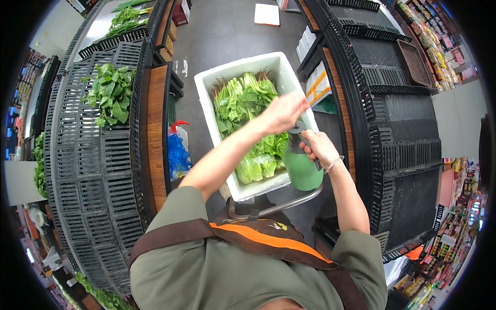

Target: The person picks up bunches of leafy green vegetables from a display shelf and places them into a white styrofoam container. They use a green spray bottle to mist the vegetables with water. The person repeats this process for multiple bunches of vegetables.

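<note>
A white foam box [206, 93] stands before me with leafy greens [240, 99] whose reddish roots point to its far end. Heads of lettuce [255, 168], partly under clear wrap, fill its near end. My right hand [319, 147] grips the dark handle of a green pump sprayer [304, 170], held over the box's near right corner. Directly above the sprayer's black top, my left hand [286, 112] is closed around the pump handle, which the fingers mostly hide. This hand is slightly blurred.
Black slatted display racks [112, 162] line my left, bearing a bunch of leafy greens [110, 95]. More black racks [407, 135] run along my right. A metal cart handle [288, 205] lies between me and the box. Blue plastic bags [178, 153] are beside the left shelf.
</note>
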Motion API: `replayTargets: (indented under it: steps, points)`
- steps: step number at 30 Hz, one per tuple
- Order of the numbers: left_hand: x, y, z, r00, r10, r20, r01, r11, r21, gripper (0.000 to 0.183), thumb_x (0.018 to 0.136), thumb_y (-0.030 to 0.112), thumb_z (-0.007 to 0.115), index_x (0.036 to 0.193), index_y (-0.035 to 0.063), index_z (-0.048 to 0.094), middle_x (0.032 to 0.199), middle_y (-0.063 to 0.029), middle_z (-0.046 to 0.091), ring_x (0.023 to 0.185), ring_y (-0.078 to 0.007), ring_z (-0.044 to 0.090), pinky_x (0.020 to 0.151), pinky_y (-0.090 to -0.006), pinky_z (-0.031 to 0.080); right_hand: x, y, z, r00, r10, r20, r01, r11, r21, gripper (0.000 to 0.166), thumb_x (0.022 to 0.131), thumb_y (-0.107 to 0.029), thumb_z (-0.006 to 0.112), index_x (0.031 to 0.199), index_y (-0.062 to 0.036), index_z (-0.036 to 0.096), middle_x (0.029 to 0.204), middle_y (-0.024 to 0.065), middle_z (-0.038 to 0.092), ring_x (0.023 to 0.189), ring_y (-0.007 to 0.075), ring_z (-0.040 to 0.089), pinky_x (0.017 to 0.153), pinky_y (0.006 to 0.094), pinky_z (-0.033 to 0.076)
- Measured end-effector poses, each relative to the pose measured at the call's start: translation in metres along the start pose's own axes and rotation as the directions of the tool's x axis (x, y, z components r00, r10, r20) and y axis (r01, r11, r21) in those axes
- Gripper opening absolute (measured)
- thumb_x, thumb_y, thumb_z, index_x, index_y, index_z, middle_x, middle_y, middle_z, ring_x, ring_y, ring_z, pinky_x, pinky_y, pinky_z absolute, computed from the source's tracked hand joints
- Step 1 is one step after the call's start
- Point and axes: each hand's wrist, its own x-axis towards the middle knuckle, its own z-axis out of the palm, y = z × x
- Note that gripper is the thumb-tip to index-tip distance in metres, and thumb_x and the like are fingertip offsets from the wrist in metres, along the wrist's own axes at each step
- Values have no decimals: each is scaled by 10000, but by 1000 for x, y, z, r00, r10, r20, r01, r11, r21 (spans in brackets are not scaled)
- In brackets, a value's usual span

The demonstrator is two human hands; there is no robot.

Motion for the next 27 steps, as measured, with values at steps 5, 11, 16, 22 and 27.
replayTargets:
  steps: [5, 11, 16, 22, 27]
  points:
    - [-24, -14, 31, 999, 41, -35, -45, 992, -115, 476, 962, 419, 441, 1263, 52, 476, 1056, -167, 530, 1017, -305, 533, 900, -384, 423, 19, -1, -7, 999, -10, 48, 14, 998, -65, 426, 856, -381, 529, 754, 28, 588, 542, -5, 474, 410, 87, 411, 399, 249, 329]
    - [-102, -54, -17, 875, -115, -470, 202, 970, 138, 519, 910, 260, 572, 1357, 59, 401, 1286, -193, 403, 1224, -337, 365, 1048, -405, 289, 53, -17, -27, 996, -50, 80, 52, 998, -30, 383, 872, -393, 520, 715, -46, 562, 516, -30, 439, 379, 82, 370, 383, 262, 301]
    - [-218, -153, -173, 271, -388, -881, 528, 825, -201, 328, 879, 195, 593, 1132, -9, 550, 1127, -178, 529, 1043, -251, 513, 886, -381, 420, 62, -22, -24, 991, 22, 136, -7, 994, -110, 384, 881, -369, 491, 738, -16, 541, 548, 12, 462, 397, 117, 393, 392, 285, 337]
    - [-270, -214, -343, 442, 108, -890, 844, 287, 454, 417, 790, 126, 639, 1171, 4, 520, 1183, -189, 488, 1117, -349, 432, 986, -445, 351, 51, -22, 12, 991, 77, 106, -53, 976, -211, 358, 862, -325, 491, 749, 9, 554, 548, 27, 464, 402, 118, 386, 392, 270, 326]
    - [-215, -285, -396, 948, 186, -258, 176, 368, 913, 344, 720, 45, 571, 1058, -15, 597, 1087, -155, 608, 1073, -324, 550, 958, -427, 415, 44, -17, 51, 992, 123, 3, -122, 987, -101, 389, 875, -343, 504, 748, 21, 557, 531, 42, 475, 398, 132, 426, 384, 286, 347]
